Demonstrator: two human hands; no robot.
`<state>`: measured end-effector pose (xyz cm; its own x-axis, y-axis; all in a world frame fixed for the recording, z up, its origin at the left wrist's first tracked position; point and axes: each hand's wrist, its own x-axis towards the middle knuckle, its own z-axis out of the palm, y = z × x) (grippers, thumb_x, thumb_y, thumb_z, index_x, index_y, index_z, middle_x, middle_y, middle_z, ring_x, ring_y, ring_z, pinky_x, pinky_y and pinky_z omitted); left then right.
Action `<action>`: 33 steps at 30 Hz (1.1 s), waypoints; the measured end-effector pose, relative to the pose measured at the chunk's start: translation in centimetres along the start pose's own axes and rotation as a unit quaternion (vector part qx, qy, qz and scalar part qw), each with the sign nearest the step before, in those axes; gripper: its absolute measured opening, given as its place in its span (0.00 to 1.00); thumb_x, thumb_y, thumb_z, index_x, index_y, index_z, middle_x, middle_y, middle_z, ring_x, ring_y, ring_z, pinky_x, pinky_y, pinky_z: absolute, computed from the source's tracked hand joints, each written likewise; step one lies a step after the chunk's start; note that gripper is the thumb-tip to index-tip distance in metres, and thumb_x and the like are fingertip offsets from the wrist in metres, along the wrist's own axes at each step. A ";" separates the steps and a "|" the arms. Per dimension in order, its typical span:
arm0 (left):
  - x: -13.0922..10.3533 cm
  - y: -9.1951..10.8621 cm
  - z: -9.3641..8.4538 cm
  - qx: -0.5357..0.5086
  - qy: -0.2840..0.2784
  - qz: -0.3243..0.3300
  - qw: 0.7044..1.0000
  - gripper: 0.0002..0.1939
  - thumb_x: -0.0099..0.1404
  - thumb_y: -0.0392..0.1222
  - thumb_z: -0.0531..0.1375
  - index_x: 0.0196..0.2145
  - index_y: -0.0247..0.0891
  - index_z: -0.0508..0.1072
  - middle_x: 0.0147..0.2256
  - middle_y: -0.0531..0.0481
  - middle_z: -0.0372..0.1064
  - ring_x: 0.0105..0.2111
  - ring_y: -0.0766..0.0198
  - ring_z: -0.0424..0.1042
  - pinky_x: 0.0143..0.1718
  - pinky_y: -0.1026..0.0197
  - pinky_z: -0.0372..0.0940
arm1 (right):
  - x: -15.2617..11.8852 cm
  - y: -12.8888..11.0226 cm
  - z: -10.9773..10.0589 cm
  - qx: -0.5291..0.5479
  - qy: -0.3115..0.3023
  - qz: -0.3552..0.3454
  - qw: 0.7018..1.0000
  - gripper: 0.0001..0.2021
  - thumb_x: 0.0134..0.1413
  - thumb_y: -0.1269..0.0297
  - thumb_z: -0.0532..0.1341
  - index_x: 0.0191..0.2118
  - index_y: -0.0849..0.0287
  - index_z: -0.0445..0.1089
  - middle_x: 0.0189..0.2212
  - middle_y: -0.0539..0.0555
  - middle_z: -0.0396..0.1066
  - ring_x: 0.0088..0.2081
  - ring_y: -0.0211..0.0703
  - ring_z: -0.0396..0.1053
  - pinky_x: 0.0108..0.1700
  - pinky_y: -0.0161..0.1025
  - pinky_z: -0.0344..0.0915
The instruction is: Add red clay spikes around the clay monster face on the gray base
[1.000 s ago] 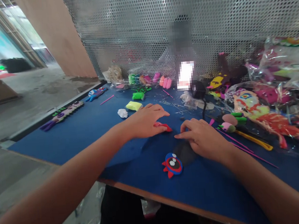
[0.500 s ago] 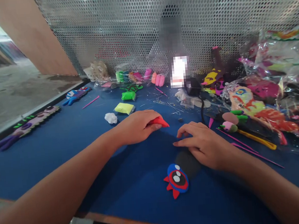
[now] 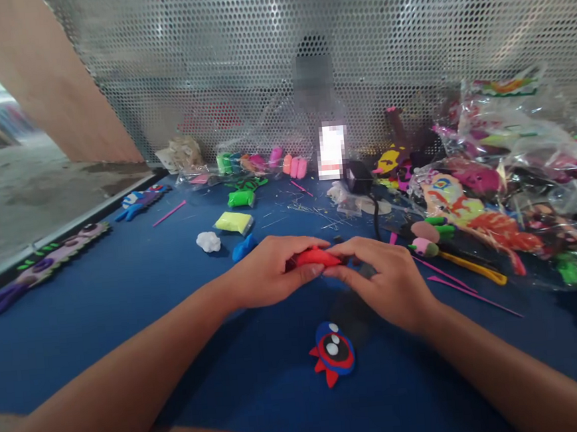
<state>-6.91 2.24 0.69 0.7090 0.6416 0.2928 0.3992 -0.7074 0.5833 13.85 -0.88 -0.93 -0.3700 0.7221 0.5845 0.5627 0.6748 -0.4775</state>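
We see red lump (image 3: 316, 258): smooth, clay-like | our bench (image 3: 422, 392): matt | perforated panel (image 3: 196, 57): shiny metal | bags (image 3: 503, 122): glossy clear plastic

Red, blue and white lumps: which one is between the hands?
The red lump, held between left hand and right hand; the blue lump and white lump lie on the table.

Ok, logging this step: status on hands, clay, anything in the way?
Left hand and right hand both gripping red modelling clay. Clay eye piece nearer the person, untouched. Nothing visibly in the way; blue clay just beyond left wrist.
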 end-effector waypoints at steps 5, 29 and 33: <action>-0.2 0.2 0.0 -0.032 -0.012 0.012 0.999 0.16 0.66 0.40 0.56 0.52 0.37 0.67 0.40 0.49 0.71 0.32 0.67 0.67 0.33 0.65 0.62 | -0.2 -0.1 0.2 0.009 0.036 -0.022 0.999 0.05 0.58 0.68 0.62 0.40 0.56 0.73 0.35 0.50 0.76 0.37 0.39 0.73 0.41 0.35 0.67; 0.2 1.5 0.8 -0.395 0.015 -0.186 0.900 0.10 0.67 0.44 0.54 0.35 0.37 0.72 0.28 0.52 0.69 0.27 0.70 0.68 0.32 0.67 0.65 | -0.1 -0.5 -0.1 -0.021 0.067 -0.069 0.995 0.06 0.59 0.70 0.61 0.39 0.56 0.74 0.32 0.53 0.72 0.36 0.40 0.70 0.39 0.38 0.68; 0.3 1.5 0.7 -0.298 -0.003 -0.155 0.942 0.14 0.66 0.49 0.56 0.33 0.35 0.72 0.24 0.54 0.65 0.24 0.72 0.64 0.26 0.69 0.62 | -0.1 -0.6 -0.1 -0.053 0.059 -0.085 0.993 0.05 0.61 0.68 0.59 0.37 0.56 0.72 0.32 0.53 0.72 0.35 0.40 0.70 0.39 0.38 0.68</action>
<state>-5.72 1.16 1.08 0.6158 0.7871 0.0342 0.1918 -0.1919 0.9625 13.61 -1.36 -0.60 -0.3800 0.5723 0.7267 0.5772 0.7606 -0.2972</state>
